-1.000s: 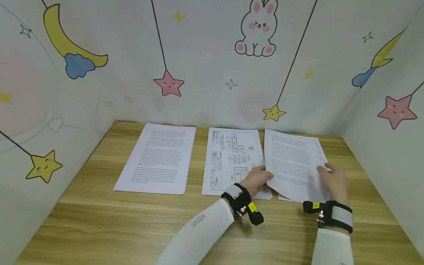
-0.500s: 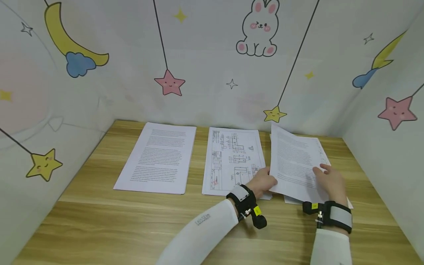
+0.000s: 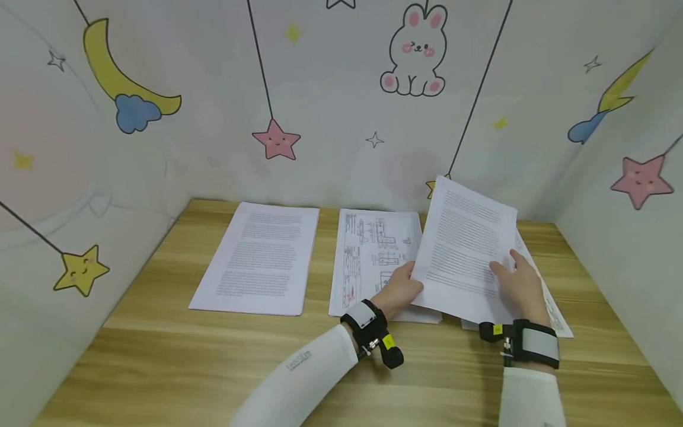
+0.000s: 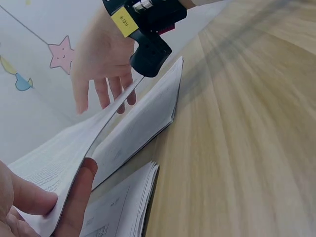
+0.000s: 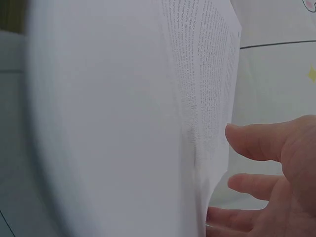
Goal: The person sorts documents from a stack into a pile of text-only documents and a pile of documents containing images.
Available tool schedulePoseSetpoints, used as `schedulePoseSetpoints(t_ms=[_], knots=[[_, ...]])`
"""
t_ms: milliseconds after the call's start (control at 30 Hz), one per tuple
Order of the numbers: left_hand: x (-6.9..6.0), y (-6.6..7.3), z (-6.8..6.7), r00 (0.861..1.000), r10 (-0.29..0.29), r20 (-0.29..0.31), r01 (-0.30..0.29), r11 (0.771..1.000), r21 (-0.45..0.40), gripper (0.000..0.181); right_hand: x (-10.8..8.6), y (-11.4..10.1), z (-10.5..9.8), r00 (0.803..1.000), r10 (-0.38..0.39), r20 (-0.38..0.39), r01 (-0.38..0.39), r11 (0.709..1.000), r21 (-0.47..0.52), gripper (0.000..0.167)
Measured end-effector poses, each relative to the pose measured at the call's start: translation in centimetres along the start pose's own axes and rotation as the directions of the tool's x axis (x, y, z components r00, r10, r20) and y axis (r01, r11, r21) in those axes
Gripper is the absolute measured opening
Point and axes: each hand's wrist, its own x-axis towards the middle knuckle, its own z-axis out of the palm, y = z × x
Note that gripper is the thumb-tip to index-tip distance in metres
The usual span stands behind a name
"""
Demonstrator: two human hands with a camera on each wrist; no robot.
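Observation:
My left hand (image 3: 397,292) pinches the left edge of a printed text sheet (image 3: 466,246), thumb on top and fingers beneath, as the left wrist view shows. The sheet is raised and tilted over the right paper stack (image 3: 557,314), whose right edge shows a bit of line drawing. By the sheet's right side my right hand (image 3: 522,287) has its thumb and fingers apart. In the right wrist view its fingers (image 5: 254,185) are spread beside the sheet, not closed on it; whether the lower ones touch it I cannot tell.
A stack of technical drawings (image 3: 368,255) lies in the middle, partly under my left hand. Farther left is a stack of text pages (image 3: 261,261). White printed cloth walls (image 3: 341,148) enclose the wooden table (image 3: 213,362) at the back and sides.
The text sheet has been lifted off the right stack and tilted up, shifting a little to the left. Both hands have moved slightly left, and more of the stack beneath shows.

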Motion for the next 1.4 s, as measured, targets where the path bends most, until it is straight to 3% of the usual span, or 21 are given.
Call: schedulePoseSetpoints(t_ms=[267, 467, 567, 800, 967, 1100, 1200, 1400], knots=[[-0.9, -0.1, -3.2, 0.997, 0.05, -0.051, -0.05, 0.999, -0.005, 0.065, -0.5, -1.9, 1.1, 0.999, 0.031, 0.02, -0.034, 0.981, 0.193, 0.084], [-1.9, 0.2, -6.0, 0.994, 0.079, -0.069, -0.079, 0.997, 0.009, 0.061, -1.2, -3.9, 2.4, 0.998, 0.022, 0.05, -0.04, 0.919, 0.392, 0.078], [-2.7, 0.5, -7.5, 0.991, 0.081, -0.105, -0.081, 0.997, 0.01, 0.062, -1.8, -5.4, 3.6, 0.999, -0.005, 0.046, -0.017, 0.892, 0.452, 0.07], [-4.5, 0.7, -10.9, 0.974, 0.096, -0.205, -0.097, 0.995, 0.003, 0.057, -3.3, -8.3, 6.4, 0.989, -0.146, -0.019, 0.138, 0.87, 0.474, 0.058], [-6.0, 0.5, -13.0, 0.979, 0.11, -0.174, -0.109, 0.994, 0.015, 0.055, -4.2, -9.7, 7.6, 0.979, -0.204, -0.024, 0.192, 0.871, 0.453, 0.05], [-7.2, 0.4, -14.5, 0.975, 0.163, -0.151, -0.162, 0.987, 0.021, 0.054, -4.7, -10.5, 8.3, 0.967, -0.253, -0.028, 0.235, 0.847, 0.478, 0.046], [-8.1, 0.5, -15.5, 0.971, 0.171, -0.167, -0.166, 0.985, 0.042, 0.051, -5.0, -11.0, 9.0, 0.956, -0.291, -0.032, 0.269, 0.829, 0.49, 0.043], [-9.3, 0.9, -17.3, 0.967, 0.155, -0.201, -0.135, 0.985, 0.108, 0.045, -5.2, -12.0, 10.6, 0.949, -0.314, -0.035, 0.291, 0.822, 0.489, 0.038]])
